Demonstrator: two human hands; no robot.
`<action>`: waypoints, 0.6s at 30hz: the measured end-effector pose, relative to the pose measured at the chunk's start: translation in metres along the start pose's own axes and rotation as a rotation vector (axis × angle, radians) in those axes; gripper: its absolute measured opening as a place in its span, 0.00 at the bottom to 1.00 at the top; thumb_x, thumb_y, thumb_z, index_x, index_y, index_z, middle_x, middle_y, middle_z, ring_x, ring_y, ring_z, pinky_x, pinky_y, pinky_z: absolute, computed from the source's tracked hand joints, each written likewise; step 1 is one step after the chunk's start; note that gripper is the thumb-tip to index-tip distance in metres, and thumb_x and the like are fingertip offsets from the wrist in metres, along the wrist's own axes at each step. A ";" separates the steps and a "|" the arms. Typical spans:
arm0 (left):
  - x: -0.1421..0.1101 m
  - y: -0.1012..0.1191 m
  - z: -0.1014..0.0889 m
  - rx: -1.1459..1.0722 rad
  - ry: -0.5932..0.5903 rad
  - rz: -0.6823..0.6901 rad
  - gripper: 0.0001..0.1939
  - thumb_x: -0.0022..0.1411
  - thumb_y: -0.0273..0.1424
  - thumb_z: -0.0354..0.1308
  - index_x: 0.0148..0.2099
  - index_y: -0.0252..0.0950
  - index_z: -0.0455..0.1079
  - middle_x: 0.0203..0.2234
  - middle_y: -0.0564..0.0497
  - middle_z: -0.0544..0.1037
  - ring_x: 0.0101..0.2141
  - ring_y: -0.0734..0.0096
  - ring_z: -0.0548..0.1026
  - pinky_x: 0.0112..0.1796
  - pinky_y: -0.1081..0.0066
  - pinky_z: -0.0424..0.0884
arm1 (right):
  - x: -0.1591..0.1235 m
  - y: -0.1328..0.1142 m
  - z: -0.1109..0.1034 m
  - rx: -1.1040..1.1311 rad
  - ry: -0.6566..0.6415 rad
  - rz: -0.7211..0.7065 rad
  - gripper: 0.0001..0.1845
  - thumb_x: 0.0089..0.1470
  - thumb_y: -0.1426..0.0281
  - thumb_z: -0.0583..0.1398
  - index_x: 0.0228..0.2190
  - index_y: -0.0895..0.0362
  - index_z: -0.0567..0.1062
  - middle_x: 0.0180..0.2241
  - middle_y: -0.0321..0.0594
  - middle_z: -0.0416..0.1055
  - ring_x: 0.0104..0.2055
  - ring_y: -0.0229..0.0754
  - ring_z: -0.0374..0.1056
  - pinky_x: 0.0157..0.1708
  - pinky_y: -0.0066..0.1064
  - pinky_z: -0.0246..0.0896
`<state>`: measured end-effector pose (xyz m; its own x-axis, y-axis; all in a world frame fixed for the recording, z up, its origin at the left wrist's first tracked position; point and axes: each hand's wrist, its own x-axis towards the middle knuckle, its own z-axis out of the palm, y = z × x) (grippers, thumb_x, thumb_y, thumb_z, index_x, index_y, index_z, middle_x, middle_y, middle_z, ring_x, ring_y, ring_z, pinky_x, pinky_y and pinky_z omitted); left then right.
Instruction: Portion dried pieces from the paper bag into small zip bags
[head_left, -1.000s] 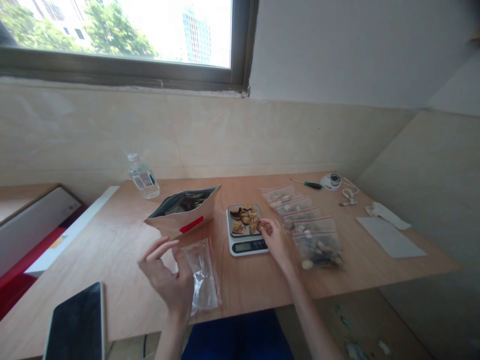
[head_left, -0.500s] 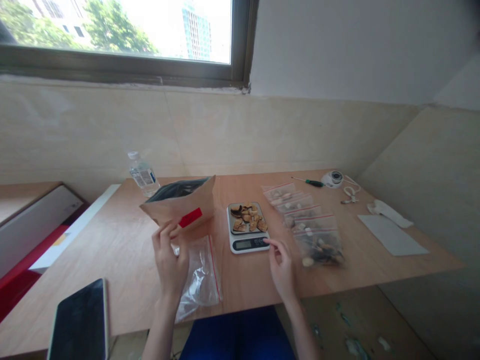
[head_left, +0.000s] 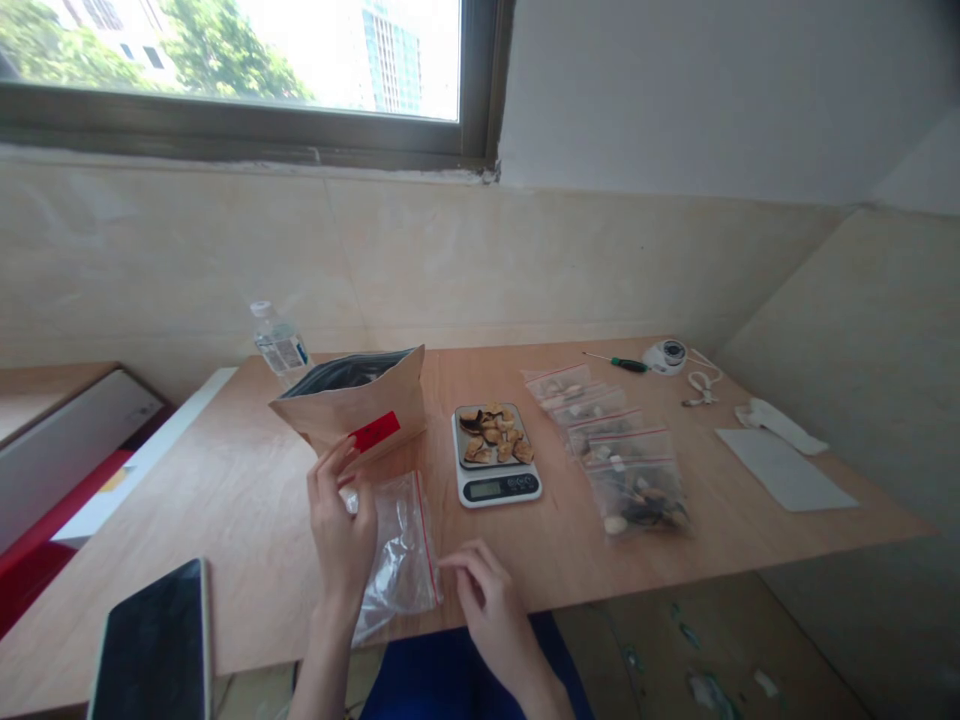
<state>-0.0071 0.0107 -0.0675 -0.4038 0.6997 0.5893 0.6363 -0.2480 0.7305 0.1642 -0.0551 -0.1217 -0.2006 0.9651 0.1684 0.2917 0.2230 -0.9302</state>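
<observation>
Just by edge of clear bag (head_left: 400, 545), right hand (head_left: 495, 610), finger grip unclear, left hand (head_left: 341, 530), fingers parted, bare tabletop (head_left: 561, 510) beside scale (head_left: 469, 475)

Dried slices (head_left: 497, 436) on scale (head_left: 499, 489), beside bags (head_left: 637, 490).

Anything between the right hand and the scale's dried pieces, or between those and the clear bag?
Nothing visible in either path. From the right hand to the pieces: bare table, then the front of the scale. From the pieces to the clear bag: the scale's edge, then bare table.
</observation>
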 end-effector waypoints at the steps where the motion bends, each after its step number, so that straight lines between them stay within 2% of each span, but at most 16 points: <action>1: -0.002 0.001 -0.001 -0.007 0.003 -0.005 0.18 0.62 0.29 0.50 0.54 0.38 0.62 0.50 0.44 0.68 0.47 0.64 0.70 0.42 0.65 0.70 | -0.002 0.000 -0.002 0.001 0.003 0.002 0.16 0.58 0.77 0.48 0.37 0.52 0.73 0.37 0.39 0.69 0.41 0.39 0.68 0.42 0.28 0.64; 5: -0.012 0.006 -0.004 -0.002 -0.021 -0.043 0.16 0.62 0.31 0.50 0.52 0.37 0.63 0.47 0.44 0.69 0.44 0.64 0.71 0.40 0.65 0.71 | -0.006 0.009 -0.012 -0.036 0.092 0.008 0.16 0.59 0.75 0.48 0.39 0.52 0.74 0.37 0.40 0.69 0.41 0.40 0.68 0.41 0.30 0.64; 9: -0.034 0.004 -0.006 -0.004 -0.179 -0.085 0.12 0.62 0.33 0.49 0.46 0.38 0.67 0.43 0.46 0.70 0.39 0.65 0.73 0.37 0.65 0.73 | 0.007 0.023 -0.034 -0.147 0.252 -0.018 0.15 0.61 0.71 0.49 0.41 0.52 0.73 0.40 0.42 0.68 0.44 0.42 0.66 0.45 0.34 0.63; 12: -0.052 -0.003 -0.006 -0.026 -0.337 -0.122 0.11 0.62 0.35 0.49 0.44 0.39 0.69 0.43 0.46 0.71 0.38 0.64 0.74 0.34 0.64 0.74 | 0.041 0.028 -0.065 -0.279 0.394 -0.101 0.16 0.61 0.66 0.49 0.44 0.53 0.73 0.43 0.45 0.67 0.49 0.44 0.63 0.51 0.40 0.59; 14: -0.062 -0.008 -0.006 -0.024 -0.395 -0.137 0.12 0.62 0.36 0.48 0.43 0.40 0.69 0.43 0.45 0.71 0.38 0.62 0.74 0.34 0.62 0.75 | 0.073 0.030 -0.088 -0.373 0.430 -0.136 0.20 0.63 0.64 0.46 0.46 0.53 0.73 0.45 0.46 0.66 0.51 0.45 0.61 0.53 0.42 0.56; 18: -0.073 -0.011 -0.008 -0.012 -0.454 -0.101 0.12 0.63 0.34 0.46 0.44 0.41 0.69 0.44 0.45 0.71 0.42 0.61 0.74 0.40 0.59 0.73 | 0.124 0.031 -0.116 -0.500 0.380 -0.118 0.26 0.63 0.58 0.43 0.44 0.55 0.75 0.49 0.48 0.63 0.55 0.49 0.58 0.56 0.47 0.50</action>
<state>0.0101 -0.0430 -0.1160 -0.1327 0.9426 0.3064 0.5999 -0.1697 0.7819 0.2567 0.0877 -0.0920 0.0604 0.8911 0.4497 0.7078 0.2795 -0.6488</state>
